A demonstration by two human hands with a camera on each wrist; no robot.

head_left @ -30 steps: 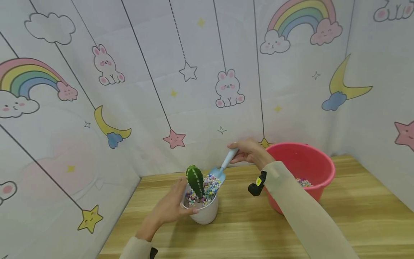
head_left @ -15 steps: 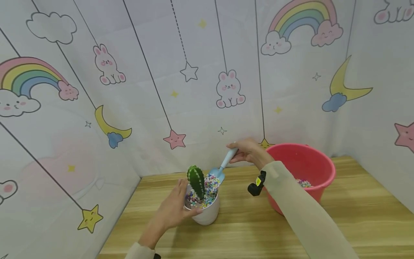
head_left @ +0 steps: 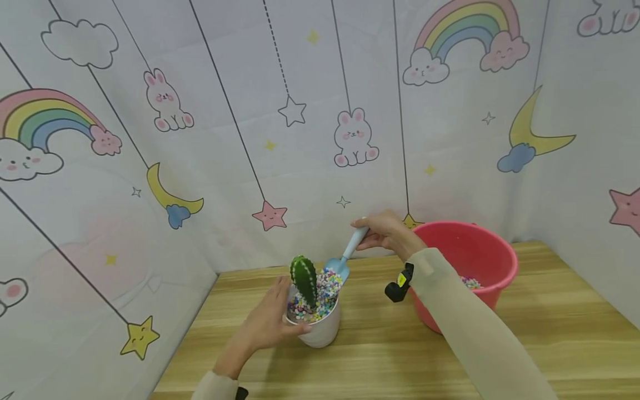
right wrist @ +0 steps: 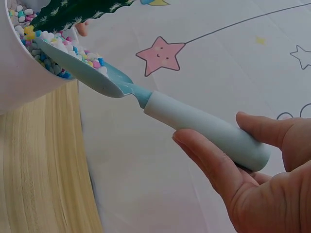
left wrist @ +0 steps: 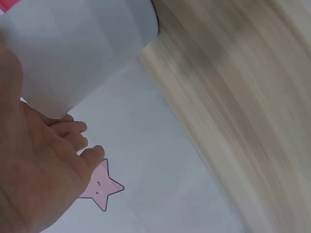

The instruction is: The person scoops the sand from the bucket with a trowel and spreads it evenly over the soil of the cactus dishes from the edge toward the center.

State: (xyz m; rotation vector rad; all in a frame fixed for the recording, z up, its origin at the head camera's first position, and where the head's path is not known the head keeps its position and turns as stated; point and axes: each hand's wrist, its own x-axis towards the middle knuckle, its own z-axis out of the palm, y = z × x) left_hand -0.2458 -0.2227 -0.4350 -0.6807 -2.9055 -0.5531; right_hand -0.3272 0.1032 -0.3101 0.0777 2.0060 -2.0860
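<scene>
A white flower pot [head_left: 322,332] stands on the table with a green cactus [head_left: 303,281] upright in it. Colourful pebbles [head_left: 320,308] lie around the cactus. My left hand [head_left: 267,321] holds the pot from the left, thumb at the near rim and fingers on the far side. In the left wrist view the pot's smooth wall [left wrist: 82,48] hides part of that hand. My right hand [head_left: 387,233] grips the pale blue handle of a small trowel [right wrist: 199,124]. Its blade, loaded with pebbles, tilts down over the pot's right rim; in the right wrist view the tip reaches the pebbles inside.
On the right of the wooden table [head_left: 380,355] stands a red bucket [head_left: 470,244] with more pebbles at its bottom, partly behind my right forearm. A white cloth backdrop [head_left: 225,166] with rainbows, bunnies and stars encloses the back and sides.
The pot, with the cactus and my left hand, has shifted slightly right. More pebbles show around the cactus's base. My right hand and the trowel have hardly moved.
</scene>
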